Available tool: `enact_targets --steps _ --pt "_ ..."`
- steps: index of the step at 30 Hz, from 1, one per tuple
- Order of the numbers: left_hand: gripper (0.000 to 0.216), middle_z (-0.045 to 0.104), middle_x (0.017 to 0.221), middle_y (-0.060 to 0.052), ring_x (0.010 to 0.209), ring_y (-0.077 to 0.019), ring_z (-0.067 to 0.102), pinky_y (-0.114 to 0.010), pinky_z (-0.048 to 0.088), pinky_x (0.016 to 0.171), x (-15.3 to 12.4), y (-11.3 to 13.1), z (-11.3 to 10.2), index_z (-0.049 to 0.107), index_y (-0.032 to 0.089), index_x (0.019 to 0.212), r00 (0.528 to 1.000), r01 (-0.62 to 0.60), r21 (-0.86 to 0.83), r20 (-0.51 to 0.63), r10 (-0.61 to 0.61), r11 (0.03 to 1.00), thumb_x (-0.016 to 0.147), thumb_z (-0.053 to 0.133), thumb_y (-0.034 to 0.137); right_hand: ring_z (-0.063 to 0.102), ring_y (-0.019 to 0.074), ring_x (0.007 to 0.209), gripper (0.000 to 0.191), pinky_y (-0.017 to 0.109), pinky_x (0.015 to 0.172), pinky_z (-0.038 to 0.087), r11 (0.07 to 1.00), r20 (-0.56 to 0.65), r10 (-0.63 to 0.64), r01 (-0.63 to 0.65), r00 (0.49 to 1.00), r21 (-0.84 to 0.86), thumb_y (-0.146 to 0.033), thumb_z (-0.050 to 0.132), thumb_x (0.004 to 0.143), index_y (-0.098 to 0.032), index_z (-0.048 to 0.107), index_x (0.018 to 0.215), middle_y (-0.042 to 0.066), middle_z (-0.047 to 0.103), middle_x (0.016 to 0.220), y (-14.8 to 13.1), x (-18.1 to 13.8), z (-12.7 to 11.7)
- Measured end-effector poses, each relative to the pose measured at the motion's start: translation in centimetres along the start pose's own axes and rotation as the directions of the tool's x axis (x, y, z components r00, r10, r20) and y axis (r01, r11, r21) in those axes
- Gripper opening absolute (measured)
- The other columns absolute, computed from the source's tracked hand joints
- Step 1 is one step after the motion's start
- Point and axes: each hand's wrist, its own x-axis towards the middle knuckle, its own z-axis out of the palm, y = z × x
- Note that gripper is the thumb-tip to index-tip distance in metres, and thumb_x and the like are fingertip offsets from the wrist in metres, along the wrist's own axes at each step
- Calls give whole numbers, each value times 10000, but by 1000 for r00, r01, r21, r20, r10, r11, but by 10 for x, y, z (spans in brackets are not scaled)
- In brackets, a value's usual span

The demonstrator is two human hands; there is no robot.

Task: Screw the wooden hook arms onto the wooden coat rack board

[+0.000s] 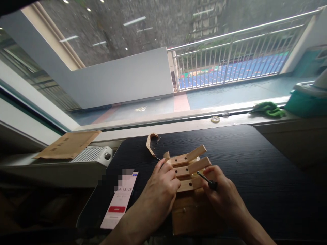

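A pale wooden rack (181, 171) with several parallel slats, dark holes and angled pegs lies near the front of the black table. My left hand (163, 183) is closed around the slats' left ends; a thin dark piece pokes out beside its index finger. My right hand (222, 190) holds a small black-handled screwdriver (208, 180), its shaft pointing up and left over the slats. Thumb and index finger of this hand also touch the pegs' right ends. Below the slats is a brown panel (189, 216). A curved wooden piece (150, 146) with holes lies beyond my left hand.
Small metal screws (158, 140) lie by the curved piece on the black table (255, 170). A phone (120, 200) showing a timer is left of my forearm. On the sill are a tape roll (215, 119) and a green cloth (268, 110); cardboard (67, 144) rests at left.
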Motion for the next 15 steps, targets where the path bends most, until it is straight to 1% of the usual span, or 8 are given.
enact_targets --steps 5,7,10,13,15 --pt "228 611 807 -20 976 -192 527 -511 226 1116 1 -3 6 614 190 701 1000 -25 -20 -7 25 999 786 497 13 666 237 737 209 308 621 450 1000 -8 16 -16 1000 -4 -388 420 839 -238 449 981 41 691 804 -1 -1 0" --pt "224 605 808 -18 982 -185 525 -504 215 1125 1 -5 8 607 184 723 1000 -20 -48 -22 19 999 793 488 8 666 236 728 206 307 617 449 1000 -9 17 -17 1000 -10 -386 420 837 -239 450 978 40 692 803 -1 -2 0" --pt "187 598 830 -20 988 -177 527 -495 229 1127 0 -6 13 591 176 769 997 5 -110 -73 -13 994 784 505 10 664 234 680 214 303 593 446 1000 -3 16 -16 1000 -20 -392 433 821 -236 463 965 42 695 788 -1 -1 0" --pt "162 601 814 -18 1006 -185 524 -497 257 1115 -3 -5 17 574 180 744 990 11 -144 -141 -31 990 800 516 40 663 231 672 221 297 580 444 1000 -25 16 -16 1000 -10 -391 436 812 -237 482 964 40 700 782 -1 -2 0" --pt "170 607 798 -11 1026 -189 519 -509 238 1118 -5 -4 18 571 183 737 987 8 -152 -160 -32 988 815 507 47 666 234 696 219 298 591 448 1000 -32 21 -22 999 -6 -387 429 817 -240 483 970 40 703 789 -2 -2 0"
